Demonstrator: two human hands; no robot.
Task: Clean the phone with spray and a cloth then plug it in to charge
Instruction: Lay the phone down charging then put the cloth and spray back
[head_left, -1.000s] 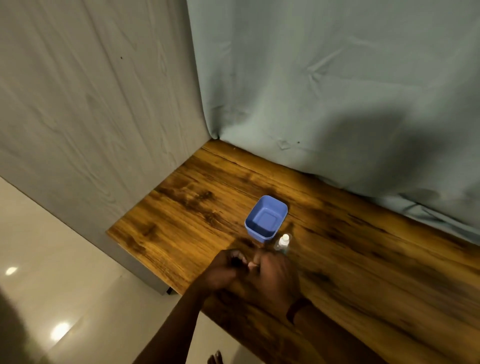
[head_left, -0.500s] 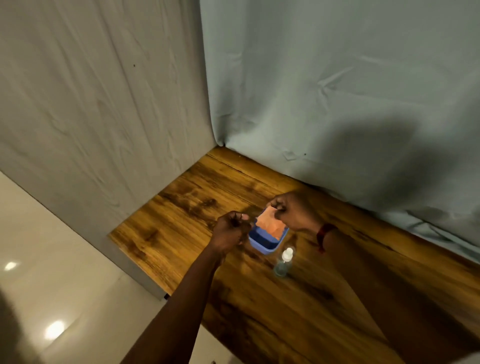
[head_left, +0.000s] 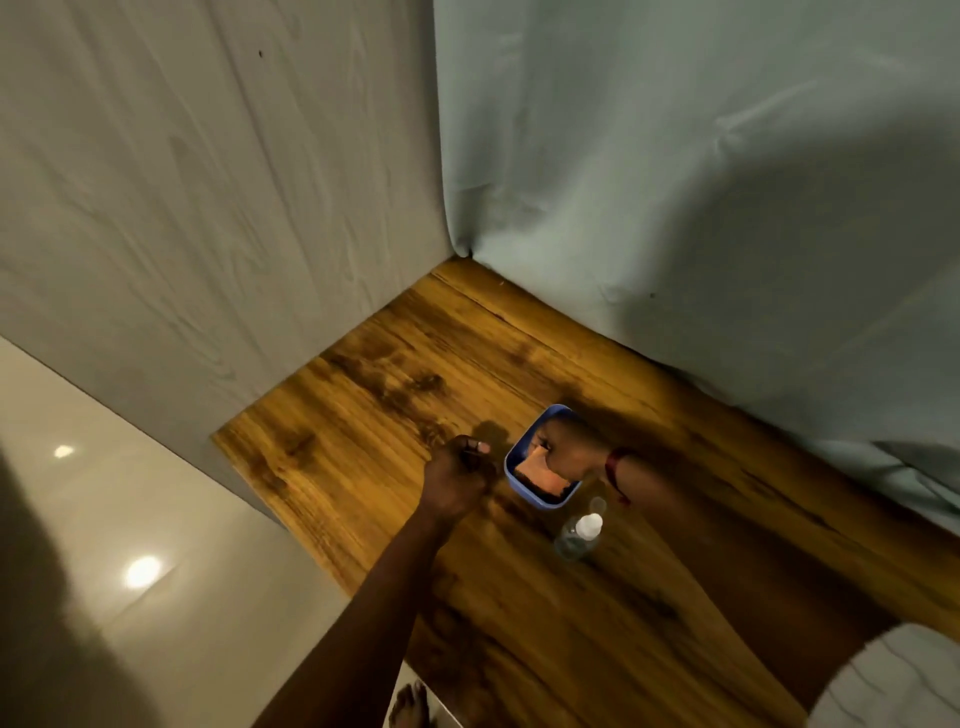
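Note:
A small blue square tub (head_left: 540, 500) stands on the wooden table (head_left: 363, 426). My right hand (head_left: 569, 447) is inside the tub, fingers closed on an orange cloth (head_left: 537, 474) that lies folded in it. My left hand (head_left: 457, 480) rests curled as a loose fist on the table just left of the tub, holding nothing that I can see. A small clear spray bottle (head_left: 579, 535) with a white cap stands just in front of the tub. No phone or charger is in view.
Grey-green cloth backdrops (head_left: 675, 182) hang close behind and to the left of the table. The table's left edge drops to a glossy tiled floor (head_left: 104, 545). A pale patterned fabric (head_left: 893, 680) shows at the bottom right.
Both hands were together near the table's front edge. The right hand then carried the orange cloth over the blue tub and has lowered it in; the left hand moved up beside the tub.

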